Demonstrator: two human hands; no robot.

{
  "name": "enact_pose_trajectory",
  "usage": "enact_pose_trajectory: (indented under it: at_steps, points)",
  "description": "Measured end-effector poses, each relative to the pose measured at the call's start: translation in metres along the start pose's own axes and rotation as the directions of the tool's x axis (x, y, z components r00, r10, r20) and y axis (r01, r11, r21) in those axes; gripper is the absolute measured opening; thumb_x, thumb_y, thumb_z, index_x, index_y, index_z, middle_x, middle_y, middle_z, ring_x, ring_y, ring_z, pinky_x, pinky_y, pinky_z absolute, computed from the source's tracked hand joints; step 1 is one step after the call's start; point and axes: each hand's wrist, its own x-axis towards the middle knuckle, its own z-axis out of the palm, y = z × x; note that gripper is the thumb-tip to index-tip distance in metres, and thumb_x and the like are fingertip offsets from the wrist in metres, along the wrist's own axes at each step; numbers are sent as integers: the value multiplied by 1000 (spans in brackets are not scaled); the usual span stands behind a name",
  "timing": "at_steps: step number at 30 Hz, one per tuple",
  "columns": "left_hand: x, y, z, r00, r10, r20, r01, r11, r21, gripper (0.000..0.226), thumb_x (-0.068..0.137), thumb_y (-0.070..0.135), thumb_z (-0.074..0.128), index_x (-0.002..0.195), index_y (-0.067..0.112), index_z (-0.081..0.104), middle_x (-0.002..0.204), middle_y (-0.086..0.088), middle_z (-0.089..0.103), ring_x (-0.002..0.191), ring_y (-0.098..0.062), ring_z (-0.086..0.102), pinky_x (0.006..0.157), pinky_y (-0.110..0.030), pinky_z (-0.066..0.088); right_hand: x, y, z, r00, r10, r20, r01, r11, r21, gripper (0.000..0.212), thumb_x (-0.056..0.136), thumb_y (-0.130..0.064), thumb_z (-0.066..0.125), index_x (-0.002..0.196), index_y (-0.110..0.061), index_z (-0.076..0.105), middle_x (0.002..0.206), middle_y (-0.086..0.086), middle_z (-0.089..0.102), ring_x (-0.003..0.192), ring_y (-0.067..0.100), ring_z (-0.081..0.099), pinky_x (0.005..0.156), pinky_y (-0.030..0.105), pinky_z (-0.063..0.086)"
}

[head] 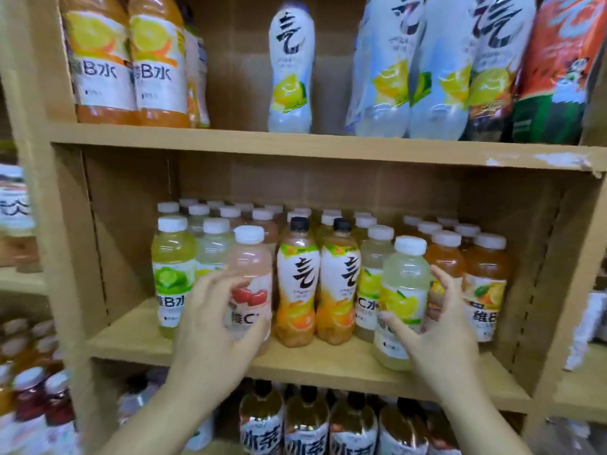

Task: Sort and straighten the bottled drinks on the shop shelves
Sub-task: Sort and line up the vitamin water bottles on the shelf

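Take the black-capped pair point(297, 290) of orange drinks at the front of the middle shelf point(328, 361) as your marker.

Just left of that pair, your left hand point(213, 326) is wrapped round the pink bottle point(251, 257). Your fingers curl over its left side and your thumb lies low across its front, under the red-fruit label. The bottle stands upright, right beside the pair; blur keeps me from telling whether they touch.

To the right of the pair, one pale bottle beyond it, your right hand point(443, 330) holds the lemon bottle point(407, 274). Your thumb is laid across the front of the label and your fingers reach round its right side. That bottle sits further forward than the pair, near the shelf's front edge. It looks a little tilted, its cap further right than its base.

Further left of the pair, past the pink bottle, a lime-green bottle point(172, 267) ends the front row. Far right of the pair stand amber bottles point(486, 280) with white caps. Behind the pair, rows of white-capped bottles point(230, 213) run back towards the cardboard wall.

Above the pair, on the upper shelf point(230, 134), one tall lemon-label bottle point(290, 70) stands alone, with large orange bottles point(128, 67) up to its left. Below the pair, dark tea bottles point(305, 421) line the shelf underneath.
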Motion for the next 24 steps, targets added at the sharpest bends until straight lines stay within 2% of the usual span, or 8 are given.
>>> enact_pose_trajectory:
  at_steps: [3,8,10,13,16,18,22,24]
  points:
    - [-8,-29,-15,997,-78,-10,78,997,-21,43,81,36,80,117,26,60,114,13,49,105,-18,56,90,-40,50,-4,-8,4,997,52,-50,-55,997,-49,96,69,-36,93,142,-45,32,119,-9,64,104,20,69,84,46,60]
    - [-9,-48,-32,985,-169,31,171,983,-63,50,80,30,82,121,33,54,115,17,44,106,-10,51,88,-24,43,-31,-31,11,996,25,-81,-26,999,-21,95,64,-29,96,138,-43,37,119,-3,65,101,20,65,81,43,57]
    - [-2,-54,-36,978,-209,-23,208,977,-54,56,79,27,83,126,29,53,120,11,44,112,-16,52,96,-35,46,-43,-42,18,998,8,-55,-5,999,42,95,63,-29,96,137,-45,38,117,-6,66,100,13,65,82,44,58]
    - [17,-72,-41,940,-315,-131,313,949,-33,71,77,30,87,137,23,49,128,7,45,121,-24,53,104,-45,47,-52,-60,29,1000,-24,2,24,989,145,91,65,-26,95,129,-53,37,114,-18,63,97,-6,62,77,33,56]
    - [36,-88,-41,887,-459,-47,454,887,-88,86,74,36,89,145,24,43,137,3,51,123,-20,56,103,-43,50,-53,-75,40,998,-54,45,45,981,190,91,65,-26,96,123,-62,36,113,-19,63,98,-11,60,76,32,57]
    - [41,-95,-37,863,-503,47,504,852,-142,91,73,36,91,147,25,40,134,8,58,119,-15,58,99,-38,50,-52,-82,47,994,-78,79,60,976,210,91,64,-27,95,119,-67,34,113,-17,65,99,-8,61,76,32,58]
    - [45,-103,-33,842,-529,108,540,830,-139,71,81,32,86,140,24,47,121,12,66,111,-14,63,86,-30,48,-54,-94,56,976,-141,167,93,959,269,90,65,-23,95,118,-67,36,104,-21,68,97,-6,63,65,20,57]
    - [42,-101,-37,843,-531,83,537,836,-107,58,83,30,84,132,26,52,112,13,66,105,-14,64,82,-30,49,-55,-97,58,960,-176,217,107,949,298,91,65,-23,94,120,-68,37,109,-30,65,99,-4,64,68,20,57]
